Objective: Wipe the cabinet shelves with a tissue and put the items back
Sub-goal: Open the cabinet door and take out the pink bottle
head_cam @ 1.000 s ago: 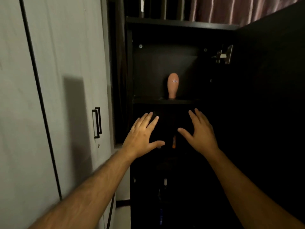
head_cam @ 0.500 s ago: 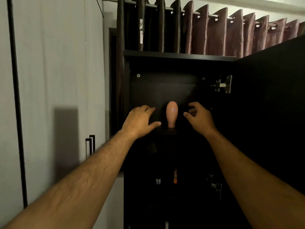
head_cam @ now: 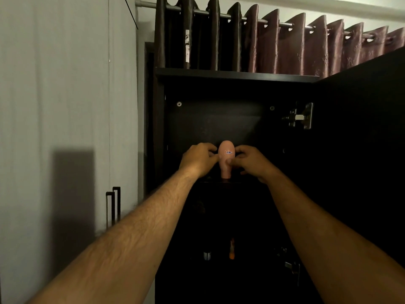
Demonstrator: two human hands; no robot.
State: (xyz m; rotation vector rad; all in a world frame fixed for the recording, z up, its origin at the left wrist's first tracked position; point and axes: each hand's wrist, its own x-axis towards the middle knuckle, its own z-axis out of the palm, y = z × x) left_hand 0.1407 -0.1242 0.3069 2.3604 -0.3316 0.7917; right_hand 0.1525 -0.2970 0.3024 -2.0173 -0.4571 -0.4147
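item: pink bulb-shaped object (head_cam: 225,157), egg-like head on a narrower neck, small white label with handwriting on the front; exact nature unclear
location: upright on the upper cabinet shelf (head_cam: 236,182), near the front edge, roughly centred in the open compartment
handling, judged: probably light, rigid plastic or rubber; smooth rounded head, likely slippery under a one-sided pinch; narrow base, so tips easily if nudged
grip point, judged: both sides of the bulb at its widest, or lower on the neck for a surer hold; lift straight up before pulling out
left hand (head_cam: 198,159): back of hand toward camera, fingers curled around the left side of the bulb, thumb touching near the front
right hand (head_cam: 252,162): mirrors the left, fingers curled round the right side, thumb pressed below the label
arms: both forearms extended forward and up, converging on the shelf; wrists about level with the item's neck
task stage, judged: clearing the shelf ahead of wiping; no tissue visible
surroundings: dark cabinet (head_cam: 219,119) interior, door (head_cam: 361,150) swung open to the right with hinge (head_cam: 301,117) showing; small items on a lower shelf too dim to identify; curtain (head_cam: 285,44) above; pale wardrobe door (head_cam: 65,106) on the left
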